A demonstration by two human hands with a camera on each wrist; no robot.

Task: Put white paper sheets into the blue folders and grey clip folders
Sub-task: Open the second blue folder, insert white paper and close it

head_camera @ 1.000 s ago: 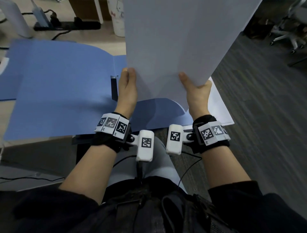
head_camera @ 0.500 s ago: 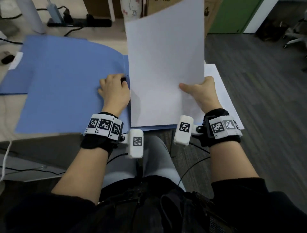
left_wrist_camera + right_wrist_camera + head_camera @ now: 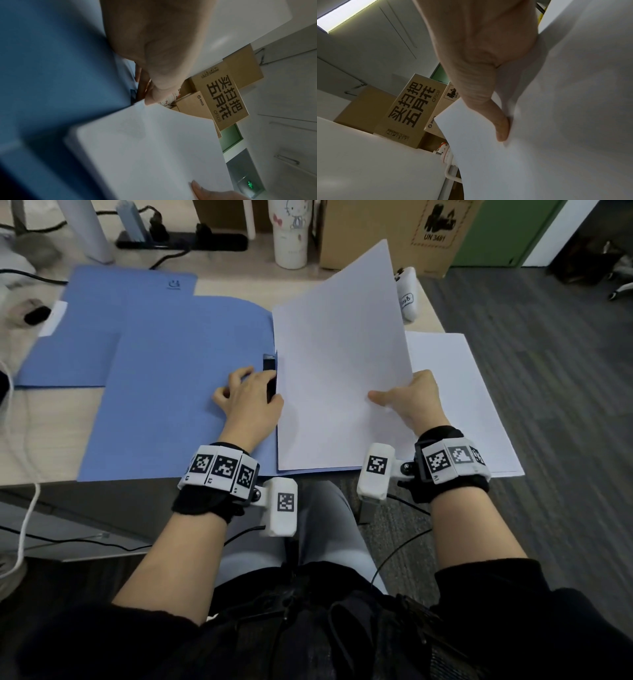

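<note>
An open blue folder (image 3: 178,392) lies flat on the table, with a black clip (image 3: 269,363) at its spine. My left hand (image 3: 253,388) rests on the folder with curled fingers and grips the clip's near end. My right hand (image 3: 399,400) pinches the right edge of the white sheets (image 3: 342,378), which stand tilted over the folder's right half with their left edge at the clip. In the left wrist view the left hand (image 3: 154,54) sits between the blue folder (image 3: 51,67) and the sheets (image 3: 145,148). In the right wrist view the thumb (image 3: 488,101) presses the sheets (image 3: 556,121).
A stack of white paper (image 3: 462,412) lies at the table's right front corner. A second blue folder (image 3: 72,354) lies under the first at left. A patterned tumbler (image 3: 291,234), a cardboard box (image 3: 394,231), a power strip (image 3: 181,239) and a white device (image 3: 406,296) stand behind.
The sheets have come down from upright in front of me to a tilt over the folder's right half. My left hand let go of them and moved onto the clip at the spine.
</note>
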